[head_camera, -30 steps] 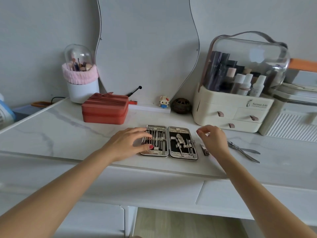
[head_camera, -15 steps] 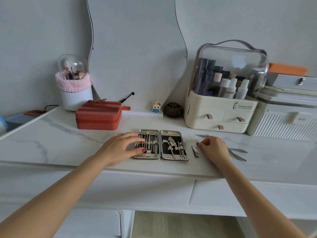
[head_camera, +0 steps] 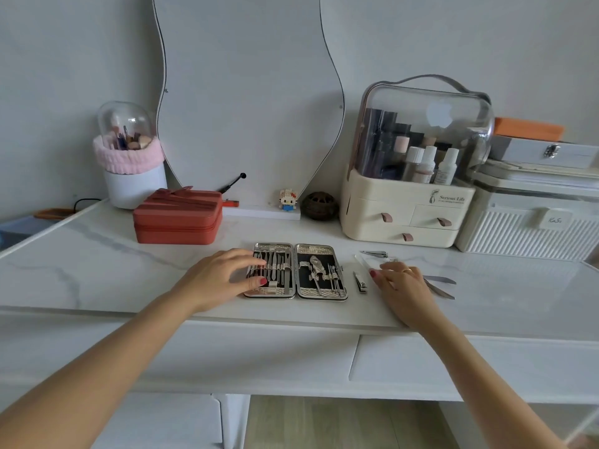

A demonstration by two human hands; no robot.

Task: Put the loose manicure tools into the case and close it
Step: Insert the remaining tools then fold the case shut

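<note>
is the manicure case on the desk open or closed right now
Open. The manicure case lies spread flat, both halves facing up with tools strapped inside; the left hand rests on its left half.

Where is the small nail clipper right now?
In the head view, the small nail clipper lies loose on the tabletop, between the open case and the right hand, just right of the case.

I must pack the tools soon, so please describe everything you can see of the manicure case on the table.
The manicure case lies open and flat on the white marble-look table, its two halves hinged side by side. The frame looks like shiny metal with a textured silver border; the lining is black. Slim metal tools sit in rows in both halves. The left hand rests on the left half with its fingers over the tools. A small nail clipper lies just to its right, apart.
</note>
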